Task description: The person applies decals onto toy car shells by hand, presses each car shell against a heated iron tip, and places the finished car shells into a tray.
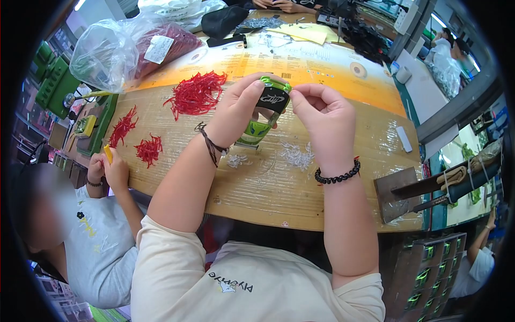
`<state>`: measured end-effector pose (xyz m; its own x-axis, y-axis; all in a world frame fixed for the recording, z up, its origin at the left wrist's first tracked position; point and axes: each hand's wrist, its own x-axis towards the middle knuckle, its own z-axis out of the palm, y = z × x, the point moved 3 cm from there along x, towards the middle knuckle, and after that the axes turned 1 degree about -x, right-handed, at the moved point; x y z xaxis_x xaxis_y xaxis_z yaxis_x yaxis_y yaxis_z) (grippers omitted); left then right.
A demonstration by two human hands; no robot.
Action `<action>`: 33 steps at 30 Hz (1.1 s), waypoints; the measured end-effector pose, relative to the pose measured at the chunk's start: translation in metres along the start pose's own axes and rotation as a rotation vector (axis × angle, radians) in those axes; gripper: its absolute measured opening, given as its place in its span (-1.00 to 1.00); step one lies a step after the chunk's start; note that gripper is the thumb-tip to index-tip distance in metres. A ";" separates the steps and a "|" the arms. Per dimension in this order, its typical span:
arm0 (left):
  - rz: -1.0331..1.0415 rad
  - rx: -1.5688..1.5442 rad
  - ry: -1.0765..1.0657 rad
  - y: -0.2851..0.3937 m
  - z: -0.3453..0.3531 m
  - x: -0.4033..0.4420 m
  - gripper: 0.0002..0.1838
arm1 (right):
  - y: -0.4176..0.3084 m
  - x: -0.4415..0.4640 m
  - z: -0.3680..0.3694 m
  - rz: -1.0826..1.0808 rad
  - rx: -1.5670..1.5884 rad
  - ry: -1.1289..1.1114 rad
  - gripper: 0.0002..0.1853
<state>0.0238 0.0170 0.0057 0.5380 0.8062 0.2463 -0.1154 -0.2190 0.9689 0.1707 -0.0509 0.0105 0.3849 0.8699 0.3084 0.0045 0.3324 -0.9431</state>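
Observation:
Above the cardboard-covered table, my left hand [238, 104] grips a curved green and black plastic piece [274, 100] with a pale logo on its black face. Its lower green part [257, 129] hangs below my fingers. My right hand [324, 110] pinches with thumb and forefinger at the right edge of the piece; whatever lies between those fingertips is hidden. Under my hands lie a pile of small whitish clear strips [298, 155] and a smaller pile of similar bits [236, 160].
Red strips lie in a large heap [197, 94] and smaller heaps [148, 150] on the left. A clear bag [104, 56] stands behind. A co-worker's hands [110, 169] hold a yellow item at left. A metal plate on a dark bracket [399, 193] juts in at right.

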 end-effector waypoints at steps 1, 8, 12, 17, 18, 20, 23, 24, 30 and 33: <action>-0.002 0.003 -0.002 0.000 0.000 0.000 -0.55 | 0.000 0.000 0.000 -0.012 -0.020 0.000 -0.90; -0.027 0.022 0.002 -0.005 0.001 0.000 -0.57 | 0.000 0.000 -0.001 0.010 -0.015 -0.031 -0.91; -0.008 0.017 -0.013 0.000 0.001 -0.001 -0.57 | 0.001 0.002 -0.002 0.015 0.097 -0.088 -0.92; 0.002 0.040 -0.030 0.002 -0.001 -0.001 -0.57 | 0.001 0.002 0.000 -0.021 0.081 -0.102 -0.92; 0.006 0.030 -0.035 0.004 0.000 -0.001 -0.58 | 0.000 0.001 0.001 -0.028 0.079 -0.101 -0.92; 0.017 0.011 -0.044 0.007 0.003 -0.003 -0.58 | 0.001 0.001 0.001 -0.050 0.085 -0.098 -0.92; 0.023 0.014 -0.042 0.005 0.003 -0.002 -0.58 | 0.004 0.001 0.001 -0.082 0.089 -0.083 -0.90; 0.026 0.023 -0.040 0.005 0.002 -0.002 -0.58 | 0.004 0.001 0.001 -0.092 0.089 -0.076 -0.90; 0.020 0.034 -0.045 0.004 -0.001 -0.001 -0.56 | 0.000 0.001 0.001 -0.097 -0.013 -0.086 -0.86; 0.019 0.034 -0.029 0.005 -0.001 -0.001 -0.56 | 0.000 0.001 0.001 -0.371 -0.242 -0.041 -0.88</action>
<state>0.0216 0.0155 0.0104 0.5598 0.7855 0.2638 -0.0979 -0.2534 0.9624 0.1706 -0.0494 0.0110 0.2794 0.7234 0.6314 0.3531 0.5341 -0.7682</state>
